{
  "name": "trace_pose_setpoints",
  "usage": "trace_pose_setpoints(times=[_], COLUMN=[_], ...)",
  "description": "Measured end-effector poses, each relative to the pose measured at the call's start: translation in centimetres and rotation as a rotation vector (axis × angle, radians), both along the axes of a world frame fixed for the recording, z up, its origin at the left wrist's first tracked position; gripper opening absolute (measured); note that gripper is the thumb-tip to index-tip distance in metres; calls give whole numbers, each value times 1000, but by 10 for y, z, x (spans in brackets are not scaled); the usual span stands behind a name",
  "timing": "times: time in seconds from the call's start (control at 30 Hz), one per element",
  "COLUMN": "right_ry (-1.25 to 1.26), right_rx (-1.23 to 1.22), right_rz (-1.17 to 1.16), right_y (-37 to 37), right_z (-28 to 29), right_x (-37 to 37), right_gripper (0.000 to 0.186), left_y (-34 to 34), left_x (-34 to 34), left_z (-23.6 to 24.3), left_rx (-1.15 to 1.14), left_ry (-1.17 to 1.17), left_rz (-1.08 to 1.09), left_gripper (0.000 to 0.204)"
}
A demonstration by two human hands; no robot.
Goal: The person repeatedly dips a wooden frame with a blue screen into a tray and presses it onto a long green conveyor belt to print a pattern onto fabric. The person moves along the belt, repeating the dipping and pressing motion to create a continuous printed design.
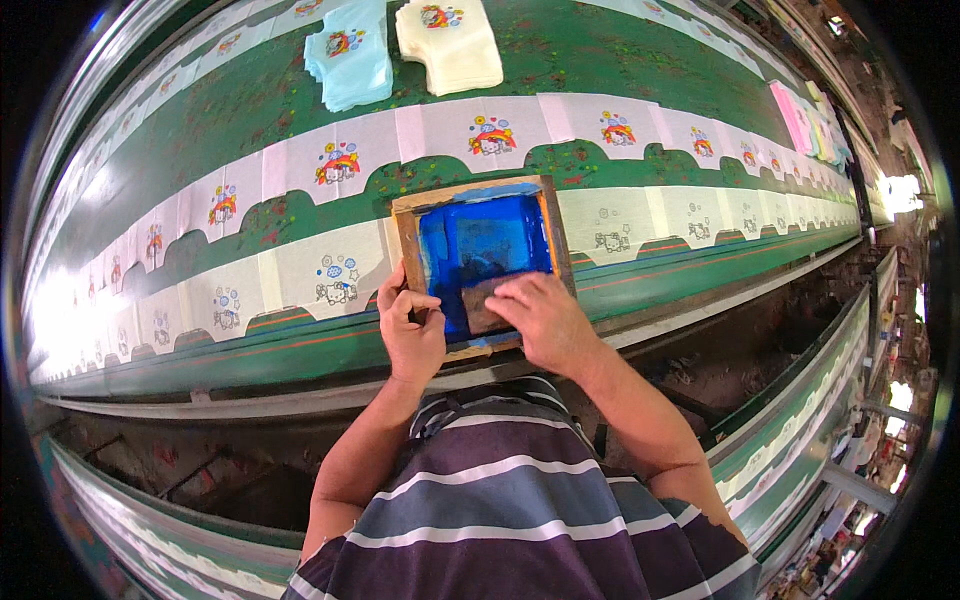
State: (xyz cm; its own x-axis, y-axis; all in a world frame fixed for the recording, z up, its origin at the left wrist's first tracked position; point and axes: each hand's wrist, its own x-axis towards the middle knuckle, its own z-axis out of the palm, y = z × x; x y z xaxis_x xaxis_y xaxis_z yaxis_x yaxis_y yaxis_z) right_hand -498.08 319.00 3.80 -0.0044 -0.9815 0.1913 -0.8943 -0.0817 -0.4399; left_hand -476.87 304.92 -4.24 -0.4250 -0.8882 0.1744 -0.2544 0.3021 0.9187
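A wooden-framed printing screen [407, 232] lies over the row of pale cut fabric pieces on the green table, in front of me. Blue ink [480, 228] coats its mesh. My left hand [415, 325] is closed on the frame's near left side, thumb and fingers curled at the edge. In my right hand [545, 320] is a brownish squeegee [482, 308], held by its top inside the frame and resting in the ink near the front. The fabric piece under the screen is hidden. To the left, a fabric piece [338, 283] bears a cat outline with blue parts.
On the right, fabric pieces [612, 232] carry outlines without blue. Beyond them runs a row printed in full colour [492, 135]. Stacks of light blue [350, 60] and cream pieces [450, 45] lie at the back. The green table's metal edge rail [270, 402] is close to my body.
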Motion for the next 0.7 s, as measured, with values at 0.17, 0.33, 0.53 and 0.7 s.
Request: trace_pose_setpoints(times=[0.17,0.33,0.53,0.7], right_ry=[-91,-203,-622,-602], right_rx=[21,-109,-278,-261], right_rz=[15,-109,-662,-640], right_y=[23,54,111,174], right_z=[8,2,-24,-34], right_x=[13,-2,-60,-134], right_gripper=[40,49,42,43], left_y=[-3,-3,37,90], left_x=[1,-4,-66,-148], left_z=[0,6,12,0], left_rx=[-18,-67,-92,-139], left_ry=[-47,-46,87,37], left_rz=[11,19,-4,-7], left_gripper=[24,27,28,29])
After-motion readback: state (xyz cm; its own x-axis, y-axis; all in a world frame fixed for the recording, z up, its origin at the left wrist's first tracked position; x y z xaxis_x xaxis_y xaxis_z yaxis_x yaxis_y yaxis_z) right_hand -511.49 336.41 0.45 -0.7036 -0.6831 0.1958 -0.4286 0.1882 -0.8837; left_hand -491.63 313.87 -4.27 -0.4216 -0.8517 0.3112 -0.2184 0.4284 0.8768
